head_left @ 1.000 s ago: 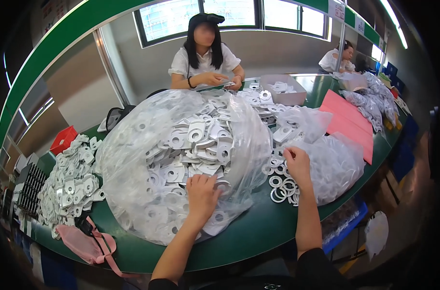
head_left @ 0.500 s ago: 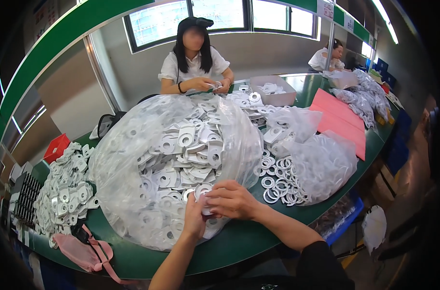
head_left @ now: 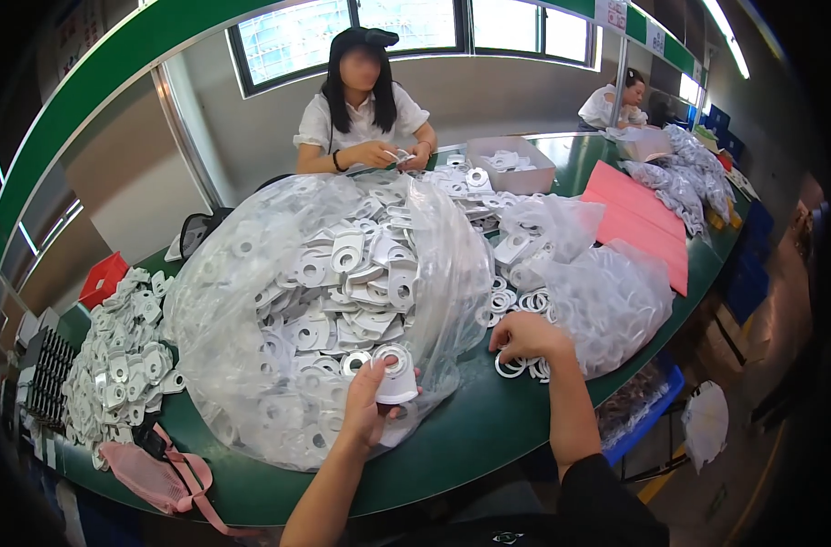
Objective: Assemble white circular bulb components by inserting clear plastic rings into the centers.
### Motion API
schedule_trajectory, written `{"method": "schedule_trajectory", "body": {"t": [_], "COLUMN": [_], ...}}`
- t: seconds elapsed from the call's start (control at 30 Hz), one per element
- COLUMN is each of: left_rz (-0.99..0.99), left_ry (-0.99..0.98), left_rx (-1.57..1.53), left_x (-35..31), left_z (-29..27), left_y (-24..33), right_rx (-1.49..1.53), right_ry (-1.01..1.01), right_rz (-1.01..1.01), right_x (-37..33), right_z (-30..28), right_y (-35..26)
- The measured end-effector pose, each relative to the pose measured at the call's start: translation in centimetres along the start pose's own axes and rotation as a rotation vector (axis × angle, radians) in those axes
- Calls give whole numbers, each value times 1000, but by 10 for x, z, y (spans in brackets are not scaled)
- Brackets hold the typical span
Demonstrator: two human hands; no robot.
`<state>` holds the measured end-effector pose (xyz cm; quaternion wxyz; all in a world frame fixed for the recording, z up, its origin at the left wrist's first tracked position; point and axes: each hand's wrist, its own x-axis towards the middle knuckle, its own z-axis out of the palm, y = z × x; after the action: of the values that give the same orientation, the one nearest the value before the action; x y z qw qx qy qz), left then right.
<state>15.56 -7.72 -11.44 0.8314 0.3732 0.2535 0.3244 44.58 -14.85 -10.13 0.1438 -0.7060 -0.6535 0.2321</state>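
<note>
My left hand (head_left: 368,406) grips a white flat plate (head_left: 396,389) with one rounded end and a round hole, held upright over the near edge of a big clear plastic bag (head_left: 224,383). A ring seems to sit around the plate's hole. Many similar white plates (head_left: 347,260) fill the bag's wide mouth. To the right, my right hand (head_left: 532,337) is at a pile of loose white rings (head_left: 509,366), its fingers bent down and drawn together. Whether a ring is between the fingertips is hidden.
A second clear bag (head_left: 616,310) of rings lies at right, beside a pink sheet (head_left: 639,223). Left are heaped plates (head_left: 124,365), a red bin (head_left: 103,278) and a pink pouch (head_left: 146,474). Across the green table (head_left: 470,447), a co-worker (head_left: 361,118) handles parts near a white box (head_left: 525,173).
My right hand has left the plate and moved right to the ring pile. My left hand still holds the plate, now more visible. The view has shifted slightly.
</note>
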Motion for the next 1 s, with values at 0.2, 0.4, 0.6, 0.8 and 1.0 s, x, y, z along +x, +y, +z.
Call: {"method": "schedule_trajectory", "body": {"t": [0.2,0.4,0.6,0.8,1.0], "left_rz": [-12,-12,-70,-70,-67], "left_ry": [-82,-122,-169,-170,-146], "left_rx": [152,145,141,103,100], "left_x": [-4,-7,-5,-6,-7], "left_z": [4,4,5,7,9], "left_y": [-2,-1,-3,3,7], "right_rx": [57,1111,678,386,243], "right_ry": [99,307,570,541,524], "right_rz": [-159,-254,-607,-797,-884], "right_x": [5,5,25,26,25], "right_z": [-6,-9,53,56,50], "right_y": [-4,-49,-82,-76,-76]}}
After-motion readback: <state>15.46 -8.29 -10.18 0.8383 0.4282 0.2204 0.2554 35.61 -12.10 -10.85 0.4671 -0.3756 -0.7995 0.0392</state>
